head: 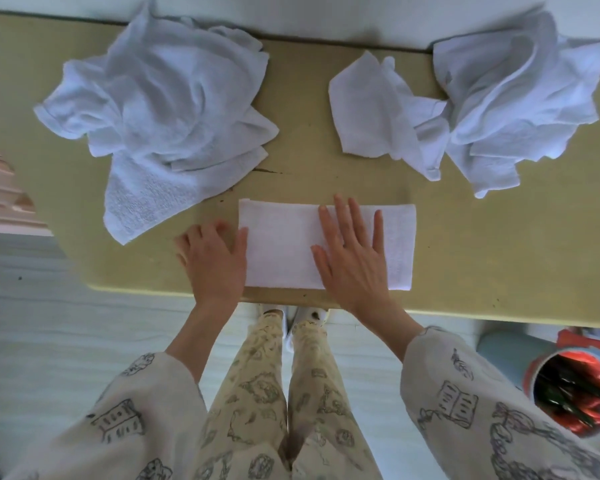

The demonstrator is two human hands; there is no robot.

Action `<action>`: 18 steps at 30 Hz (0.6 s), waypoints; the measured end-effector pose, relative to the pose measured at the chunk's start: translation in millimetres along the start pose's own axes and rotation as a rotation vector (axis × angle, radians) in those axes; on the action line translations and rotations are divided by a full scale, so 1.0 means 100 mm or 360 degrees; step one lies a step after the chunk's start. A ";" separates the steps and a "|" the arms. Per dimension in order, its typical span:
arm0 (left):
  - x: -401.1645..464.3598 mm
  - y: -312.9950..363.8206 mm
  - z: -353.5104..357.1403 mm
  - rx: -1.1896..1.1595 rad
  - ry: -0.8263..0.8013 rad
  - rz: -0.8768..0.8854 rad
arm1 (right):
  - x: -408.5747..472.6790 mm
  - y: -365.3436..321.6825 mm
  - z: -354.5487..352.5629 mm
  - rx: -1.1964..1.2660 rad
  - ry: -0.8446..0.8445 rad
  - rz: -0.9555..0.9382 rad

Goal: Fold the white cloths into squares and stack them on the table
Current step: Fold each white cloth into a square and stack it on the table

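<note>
A white cloth [284, 244], folded into a flat rectangle, lies at the near edge of the yellowish table [482, 237], right in front of the person. The right hand [352, 256] lies palm-down on its right half, fingers straight and slightly spread. The left hand [212, 259] rests at the cloth's left edge, thumb touching the fabric, the other fingers curled; whether they pinch anything I cannot tell. Farther back, a crumpled heap of white cloths [160, 109] sits on the left, and another rumpled pile [482, 102] on the right. Patterned sleeves cover both forearms.
</note>
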State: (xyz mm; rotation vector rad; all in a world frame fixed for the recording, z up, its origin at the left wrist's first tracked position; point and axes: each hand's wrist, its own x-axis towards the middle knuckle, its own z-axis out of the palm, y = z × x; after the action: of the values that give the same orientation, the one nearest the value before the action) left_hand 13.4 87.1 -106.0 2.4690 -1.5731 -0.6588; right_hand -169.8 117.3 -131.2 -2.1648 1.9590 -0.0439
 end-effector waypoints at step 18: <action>0.28 0.16 -0.34 -0.0687 -0.0567 -0.0444 | 0.13 -0.21 0.16 -0.0019 -0.0058 0.0026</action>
State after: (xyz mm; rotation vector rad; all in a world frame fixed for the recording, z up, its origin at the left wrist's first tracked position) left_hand 24.9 51.6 -78.3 2.3365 -1.0252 -1.3819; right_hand -144.8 109.1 -144.8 -2.1419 1.9616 0.0099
